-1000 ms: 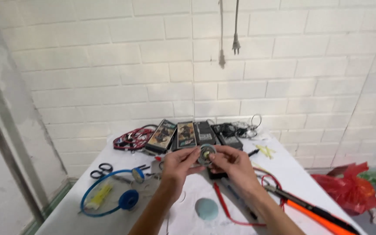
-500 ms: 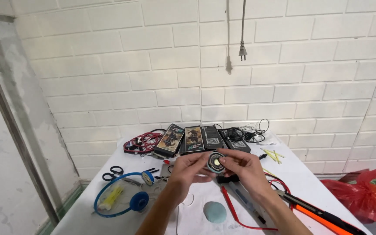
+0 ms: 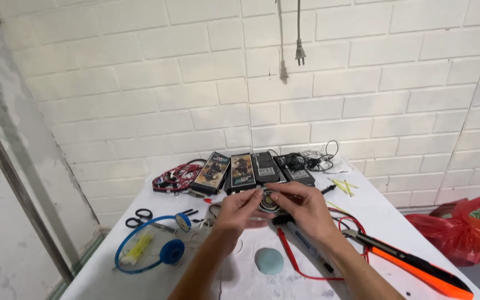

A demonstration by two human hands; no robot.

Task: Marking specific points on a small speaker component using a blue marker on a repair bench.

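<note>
At frame centre, our left hand and right hand had stayed closed on the small round speaker, raised slightly above the tabletop.

Shiny metal disc, matt painted brick wall

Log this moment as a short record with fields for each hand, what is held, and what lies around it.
left hand: left hand grips the small round speaker from its side
right hand: right hand holds the same speaker, fingers over its top
table: white table
left side: blue headphones, scissors, red wire bundle
back: row of dark boxes
right side: orange knife
near: pale blue disc
</note>
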